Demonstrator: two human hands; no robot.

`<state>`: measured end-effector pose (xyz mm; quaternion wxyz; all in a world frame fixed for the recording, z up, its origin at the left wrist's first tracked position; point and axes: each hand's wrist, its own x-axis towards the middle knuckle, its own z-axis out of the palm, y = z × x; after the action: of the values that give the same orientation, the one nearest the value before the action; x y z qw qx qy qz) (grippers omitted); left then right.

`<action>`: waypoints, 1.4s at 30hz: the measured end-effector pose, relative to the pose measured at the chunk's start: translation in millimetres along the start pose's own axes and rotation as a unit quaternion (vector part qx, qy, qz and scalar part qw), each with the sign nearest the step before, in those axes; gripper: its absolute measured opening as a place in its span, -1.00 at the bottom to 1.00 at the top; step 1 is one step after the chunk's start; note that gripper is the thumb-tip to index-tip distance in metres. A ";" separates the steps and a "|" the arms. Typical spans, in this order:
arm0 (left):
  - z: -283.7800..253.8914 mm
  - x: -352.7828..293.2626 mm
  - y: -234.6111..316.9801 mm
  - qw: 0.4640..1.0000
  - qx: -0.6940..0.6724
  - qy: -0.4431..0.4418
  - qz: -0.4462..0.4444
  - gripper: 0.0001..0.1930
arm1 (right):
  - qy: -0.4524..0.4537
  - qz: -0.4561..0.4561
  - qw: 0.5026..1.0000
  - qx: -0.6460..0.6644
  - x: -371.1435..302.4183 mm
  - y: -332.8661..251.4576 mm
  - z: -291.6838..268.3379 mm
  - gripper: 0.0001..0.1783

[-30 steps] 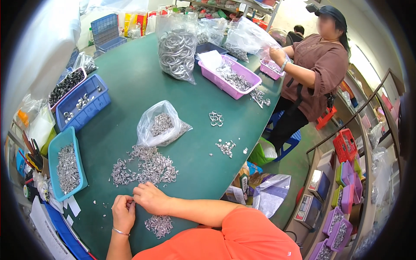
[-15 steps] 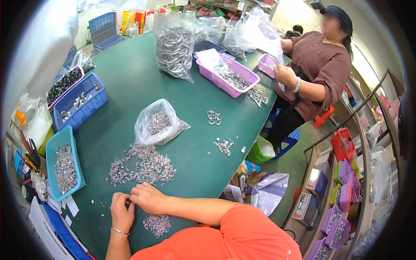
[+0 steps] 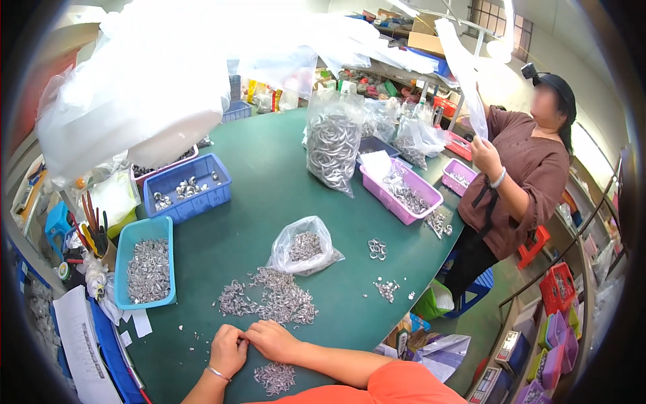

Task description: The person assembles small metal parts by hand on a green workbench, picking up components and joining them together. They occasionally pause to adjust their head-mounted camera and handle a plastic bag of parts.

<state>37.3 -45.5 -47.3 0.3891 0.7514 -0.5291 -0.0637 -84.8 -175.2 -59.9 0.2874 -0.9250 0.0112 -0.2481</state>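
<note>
My left hand (image 3: 228, 351) and my right hand (image 3: 271, 340) meet at the near side of the green table (image 3: 222, 259). Both are closed, with fingertips pinched together; whatever small thing they hold is hidden. Just beyond them spreads a large pile of small curved silvery metal pieces (image 3: 281, 296). A smaller heap of similar pieces (image 3: 274, 378) lies beneath my right forearm. Behind the large pile, a clear plastic bag (image 3: 319, 237) stands with its mouth open and more pieces inside. A few tiny bits are scattered left of my left hand.
A teal tray (image 3: 172, 269) of metal pieces and a blue bin (image 3: 208, 208) stand at left. Farther back are a full clear bag (image 3: 333, 145) and a pink basket (image 3: 404, 213). A co-worker (image 3: 518, 168) stands at right, holding up plastic. White plastic sheeting (image 3: 148, 87) hangs at upper left.
My view has tilted up and turned left, so the table sits lower and farther right. The co-worker has lifted the plastic more upright. My hands stay pinched together.
</note>
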 end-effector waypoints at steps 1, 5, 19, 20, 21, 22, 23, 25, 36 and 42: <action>0.8 -2.3 -2.5 1.000 0.000 -0.003 -0.002 -0.83 | -0.002 -0.002 1.000 -0.002 -0.9 0.1 1.3 -0.74; 3.0 -6.0 -7.0 1.000 0.005 0.001 -0.006 -0.82 | -0.015 -0.004 1.000 -0.009 -0.2 0.1 2.7 -0.75; -6.3 -8.4 -0.4 0.998 -0.039 -0.021 -0.053 -0.81 | 0.390 -0.233 0.856 -0.245 232.5 -27.7 -312.2 -0.76; -5.1 -7.4 0.8 0.997 -0.042 -0.027 -0.051 -0.80 | 0.357 -0.243 0.855 -0.287 256.9 -18.1 -337.8 -0.74; -6.0 -8.0 0.0 0.997 -0.042 -0.031 -0.053 -0.80 | 0.295 -0.182 0.888 -0.303 272.7 -24.7 -352.4 -0.68; -4.2 -7.1 0.7 0.997 -0.047 -0.038 -0.051 -0.79 | 0.286 -0.242 0.869 -0.323 291.5 -20.7 -365.8 -0.66; -3.9 -7.4 0.9 0.998 -0.033 -0.039 -0.046 -0.80 | 0.243 -0.186 0.890 -0.339 306.8 -27.0 -373.5 -0.61; -3.4 -8.1 0.4 0.997 -0.039 -0.038 -0.052 -0.80 | 0.268 -0.212 0.869 -0.358 343.1 -29.3 -376.3 -0.56; -5.5 -6.9 -1.1 0.994 -0.073 -0.056 -0.066 -0.83 | 0.237 -0.048 0.821 -0.516 411.8 -42.8 -389.4 -0.78; -4.0 -8.3 -4.4 0.994 -0.092 -0.039 -0.042 -0.83 | 0.366 -0.150 0.779 -0.487 385.5 -51.4 -394.7 -0.79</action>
<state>39.0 -35.8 -50.0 0.4325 0.7309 -0.5037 -0.1580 63.2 -402.9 423.1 -0.2684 -0.7714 0.0961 -0.5689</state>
